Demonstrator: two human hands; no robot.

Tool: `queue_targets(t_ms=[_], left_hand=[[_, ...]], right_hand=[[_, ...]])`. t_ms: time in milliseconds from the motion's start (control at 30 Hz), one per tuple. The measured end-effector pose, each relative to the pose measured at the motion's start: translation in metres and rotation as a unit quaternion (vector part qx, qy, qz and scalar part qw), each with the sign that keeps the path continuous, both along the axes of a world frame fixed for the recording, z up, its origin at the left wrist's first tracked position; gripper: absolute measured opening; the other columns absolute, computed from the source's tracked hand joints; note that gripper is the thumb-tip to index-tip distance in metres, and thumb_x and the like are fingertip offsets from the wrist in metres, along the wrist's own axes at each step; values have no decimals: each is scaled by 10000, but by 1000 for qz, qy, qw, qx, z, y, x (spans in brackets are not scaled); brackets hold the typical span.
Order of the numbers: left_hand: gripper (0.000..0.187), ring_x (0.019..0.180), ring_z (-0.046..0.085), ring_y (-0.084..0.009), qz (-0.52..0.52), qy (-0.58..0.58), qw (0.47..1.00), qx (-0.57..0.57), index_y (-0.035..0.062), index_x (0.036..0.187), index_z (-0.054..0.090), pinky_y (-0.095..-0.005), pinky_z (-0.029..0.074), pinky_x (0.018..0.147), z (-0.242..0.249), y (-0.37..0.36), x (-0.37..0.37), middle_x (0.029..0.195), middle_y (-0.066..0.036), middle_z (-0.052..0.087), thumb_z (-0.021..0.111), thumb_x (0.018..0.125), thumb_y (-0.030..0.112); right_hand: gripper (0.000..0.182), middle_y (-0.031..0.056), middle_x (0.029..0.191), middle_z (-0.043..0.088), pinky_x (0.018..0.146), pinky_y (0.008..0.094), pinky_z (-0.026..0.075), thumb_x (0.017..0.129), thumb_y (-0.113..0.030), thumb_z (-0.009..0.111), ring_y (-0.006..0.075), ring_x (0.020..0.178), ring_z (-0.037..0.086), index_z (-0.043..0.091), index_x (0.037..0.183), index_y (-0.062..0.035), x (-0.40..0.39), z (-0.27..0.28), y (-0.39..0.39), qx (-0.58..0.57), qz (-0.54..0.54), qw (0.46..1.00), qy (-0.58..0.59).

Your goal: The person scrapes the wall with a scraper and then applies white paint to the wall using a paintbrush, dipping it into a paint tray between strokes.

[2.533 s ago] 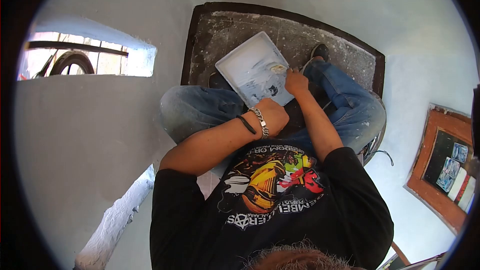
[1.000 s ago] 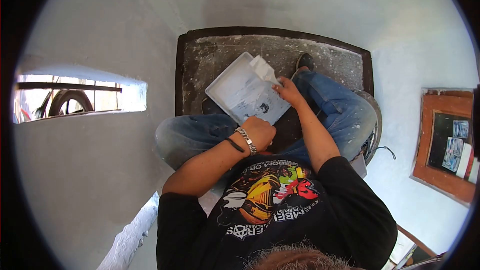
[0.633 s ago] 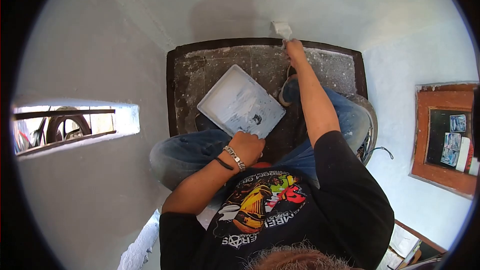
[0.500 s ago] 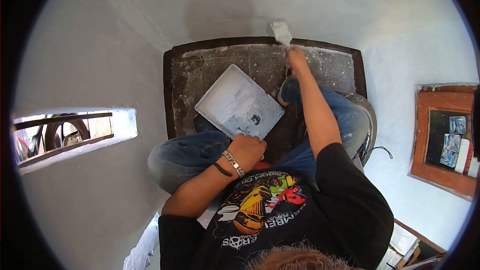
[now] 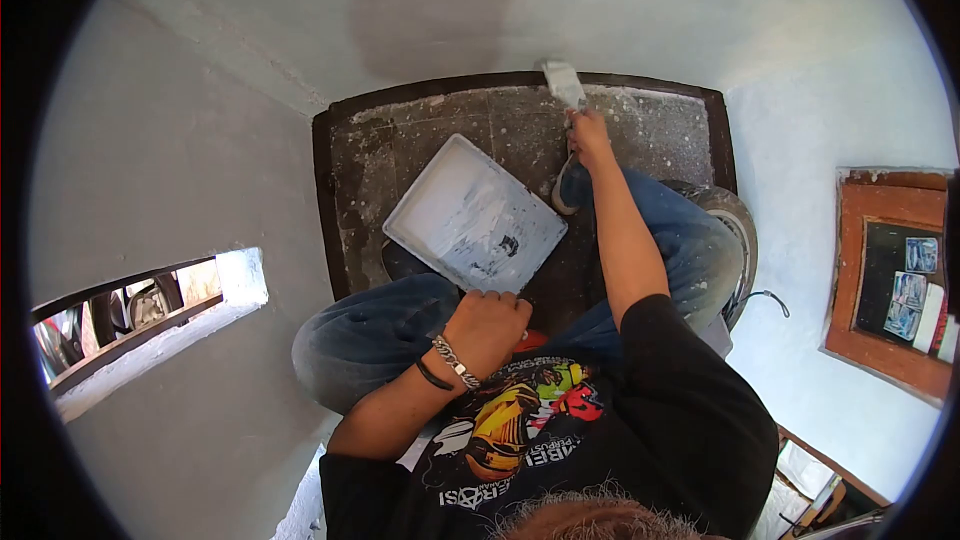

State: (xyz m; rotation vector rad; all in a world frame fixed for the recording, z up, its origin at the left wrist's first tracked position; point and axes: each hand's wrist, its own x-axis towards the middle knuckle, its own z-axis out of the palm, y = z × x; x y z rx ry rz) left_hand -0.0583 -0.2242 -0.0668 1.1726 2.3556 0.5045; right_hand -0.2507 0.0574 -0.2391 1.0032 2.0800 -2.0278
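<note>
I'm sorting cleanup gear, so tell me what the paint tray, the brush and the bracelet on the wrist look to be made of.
The paint tray looks like moulded plastic, matte, smeared with white paint, though thin metal is possible. The brush is so coated in white that its material cannot be told. The bracelet looks like metal: shiny silver chain links.

Black cotton T-shirt carried a colourful graphic with white lettering, seen upside down; only fragments "PERPUS" and "ISI" were legible, rest unreadable.
</note>
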Motion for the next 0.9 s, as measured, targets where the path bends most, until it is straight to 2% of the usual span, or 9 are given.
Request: queue_targets(t_ms=[167,233,333,433,533,667,767,867,900], left_hand=[[215,774,629,-236,5,-4,1000,-11,67,915,602,-352,460,681,-5,-1,1,817,-71,619,663,753,194],[211,773,630,-234,12,2,1000,-23,68,908,601,-354,463,681,-7,-1,-2,816,-72,618,667,751,192],[211,771,630,-231,14,12,1000,-4,68,896,601,-353,466,680,0,2,-4,819,-71,618,676,747,197],[220,770,630,-232,-2,3,1000,12,65,899,604,-351,466,680,6,2,-2,821,-71,618,680,746,204],[209,770,629,-232,-12,-3,1000,0,66,902,608,-349,466,676,3,-1,1,824,-72,620,670,754,199],[190,766,633,-236,16,23,1000,3,66,891,615,-353,471,668,-3,-4,1,814,-78,627,652,763,201],[185,760,640,-241,26,18,999,9,62,886,620,-358,479,664,-4,-3,4,804,-82,632,640,770,206],[191,758,645,-246,25,13,1000,4,58,890,623,-363,486,665,-5,-3,4,805,-86,637,637,772,207],[194,758,646,-247,26,15,1000,-2,56,892,624,-364,487,666,-8,-4,4,809,-87,639,639,770,206]], right_hand=[[115,5,630,425,384,260,266,907,-141,550,100,446,380,518,886,-33,-37,-12,-3,-25,31,999,-22],[118,3,630,426,385,251,264,905,-142,553,91,452,379,523,874,-32,-58,21,-10,-31,42,999,3],[176,18,679,497,389,254,297,896,-176,583,93,469,421,524,862,-13,-47,84,-27,-33,42,997,61],[161,5,681,491,386,232,294,915,-172,560,71,476,416,534,900,-14,-33,149,-35,-35,57,990,123],[158,-8,671,477,387,220,296,933,-168,539,60,480,418,543,947,-11,-23,191,-32,-68,87,974,197],[183,-27,662,474,415,208,312,948,-195,527,38,485,415,550,965,-14,-10,173,-60,43,19,961,271],[208,43,670,539,480,275,398,945,-204,519,138,503,493,555,971,-1,-27,120,-76,59,8,948,312],[254,164,741,606,610,383,458,926,-224,527,302,625,584,569,998,16,-51,51,-76,316,43,911,263],[267,193,771,610,651,409,455,918,-230,533,341,677,587,574,1007,19,-47,34,-77,318,49,915,243]])
